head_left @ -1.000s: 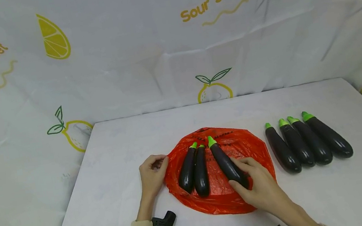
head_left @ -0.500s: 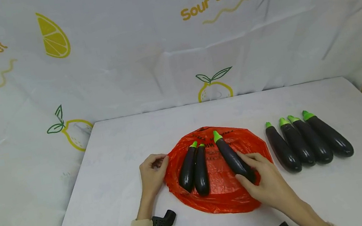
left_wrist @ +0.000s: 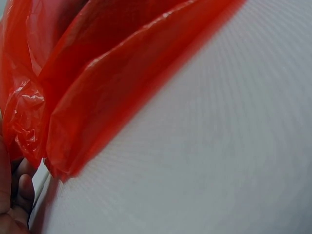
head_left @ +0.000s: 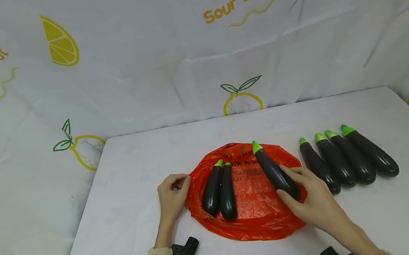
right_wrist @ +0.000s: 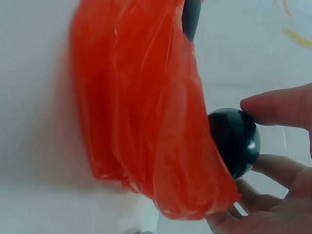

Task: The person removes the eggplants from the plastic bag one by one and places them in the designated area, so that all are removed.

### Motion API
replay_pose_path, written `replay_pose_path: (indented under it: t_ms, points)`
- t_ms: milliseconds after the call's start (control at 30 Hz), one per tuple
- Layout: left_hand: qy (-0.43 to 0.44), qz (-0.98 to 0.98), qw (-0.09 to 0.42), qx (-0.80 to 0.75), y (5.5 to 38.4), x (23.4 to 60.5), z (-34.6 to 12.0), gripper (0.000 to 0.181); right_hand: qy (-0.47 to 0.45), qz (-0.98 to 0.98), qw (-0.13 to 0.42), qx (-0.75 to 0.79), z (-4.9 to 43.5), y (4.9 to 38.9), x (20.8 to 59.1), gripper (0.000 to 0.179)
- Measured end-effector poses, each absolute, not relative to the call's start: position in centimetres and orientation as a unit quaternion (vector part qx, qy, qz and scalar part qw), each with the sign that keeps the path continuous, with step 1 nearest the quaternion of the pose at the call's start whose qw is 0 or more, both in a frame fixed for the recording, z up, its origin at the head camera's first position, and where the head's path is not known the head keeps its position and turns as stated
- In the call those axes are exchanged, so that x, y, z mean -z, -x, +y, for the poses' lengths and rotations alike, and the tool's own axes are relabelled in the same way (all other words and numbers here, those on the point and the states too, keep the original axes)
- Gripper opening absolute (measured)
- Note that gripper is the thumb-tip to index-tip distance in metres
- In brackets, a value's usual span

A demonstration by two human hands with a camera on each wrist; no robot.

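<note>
Gripping an eggplant (head_left: 275, 172) between thumb and fingers near its blunt end, the right hand (head_left: 312, 197) in the head view is holding it at the right part of the red bag (head_left: 252, 201), and its green stem is pointing away from the person. A pair of eggplants (head_left: 227, 194) is lying side by side in the left part of the bag's outline. The left hand (head_left: 172, 196) is pinching the bag's left edge. A row of four eggplants (head_left: 350, 159) is lying on the white table (head_left: 142, 158), to the right of the bag. A lemon-print cloth (head_left: 150, 74) is hanging behind.

In the left wrist view, the bag is filling the upper left, its edge slanting across the white surface; curled fingers are showing beside its gathered end, mostly cut off.

In the right wrist view, the eggplant's shiny round end is sitting between the thumb and the fingers, and the bag's edge is covering part of it. Whether the eggplant is resting on the bag, I cannot tell.
</note>
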State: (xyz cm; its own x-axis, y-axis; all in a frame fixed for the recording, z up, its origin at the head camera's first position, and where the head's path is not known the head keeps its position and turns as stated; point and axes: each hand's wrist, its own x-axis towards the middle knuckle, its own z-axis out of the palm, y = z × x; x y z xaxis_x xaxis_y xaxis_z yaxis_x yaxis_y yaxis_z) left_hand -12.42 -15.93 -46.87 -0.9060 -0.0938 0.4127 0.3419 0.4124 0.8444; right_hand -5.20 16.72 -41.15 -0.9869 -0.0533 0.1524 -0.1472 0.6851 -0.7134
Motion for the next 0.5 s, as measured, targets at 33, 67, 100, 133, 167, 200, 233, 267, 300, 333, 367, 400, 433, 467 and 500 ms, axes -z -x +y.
replay_pose_path:
  t_ms: [33,67,100,133,167,200,233,267,300,333,367,400,433,467,500]
  points:
    - [0.076,-0.815,0.203,0.537,12.4,46.9,-15.9,0.005,-0.054,-0.917,0.062,-0.391,16.9,5.2,41.1,0.058]
    - [0.076,-0.815,0.203,0.537,12.4,46.9,-15.9,0.005,-0.053,-0.918,0.066,-0.388,17.1,5.3,41.1,0.059]
    - [0.076,-0.815,0.204,0.537,12.4,47.0,-15.9,0.005,-0.053,-0.919,0.07,-0.385,17.3,5.4,41.1,0.059]
    - [0.076,-0.815,0.204,0.537,12.4,47.0,-15.9,0.005,-0.054,-0.92,0.077,-0.381,17.5,5.4,41.1,0.059]
    - [0.076,-0.815,0.204,0.537,12.4,47.0,-16.0,0.005,-0.054,-0.92,0.084,-0.378,17.7,5.5,41.1,0.058]
    - [0.077,-0.814,0.205,0.538,12.5,47.1,-16.0,0.005,-0.055,-0.921,0.092,-0.376,17.9,5.6,41.2,0.058]
    - [0.079,-0.814,0.205,0.538,12.5,47.1,-16.0,0.005,-0.057,-0.92,0.101,-0.374,18.1,5.7,41.2,0.058]
    - [0.08,-0.814,0.206,0.537,12.5,47.1,-16.0,0.005,-0.058,-0.92,0.108,-0.373,18.3,5.8,41.2,0.058]
    - [0.081,-0.814,0.206,0.537,12.5,47.1,-16.0,0.005,-0.058,-0.919,0.115,-0.373,18.5,5.8,41.2,0.058]
    - [0.082,-0.814,0.206,0.537,12.5,47.2,-16.0,0.005,-0.058,-0.918,0.12,-0.373,18.6,5.9,41.3,0.057]
    - [0.083,-0.814,0.206,0.537,12.5,47.2,-16.1,0.005,-0.058,-0.917,0.125,-0.373,18.8,6.0,41.3,0.057]
    - [0.084,-0.814,0.206,0.536,12.5,47.2,-16.1,0.005,-0.058,-0.917,0.128,-0.374,18.9,6.0,41.3,0.057]
    - [0.085,-0.815,0.206,0.535,12.5,47.2,-16.1,0.005,-0.057,-0.917,0.13,-0.373,19.1,6.1,41.3,0.057]
    - [0.086,-0.815,0.206,0.534,12.5,47.2,-16.1,0.005,-0.056,-0.917,0.13,-0.373,19.2,6.1,41.3,0.057]
    - [0.086,-0.815,0.205,0.535,12.5,47.2,-16.1,0.005,-0.054,-0.917,0.132,-0.371,19.4,6.2,41.3,0.057]
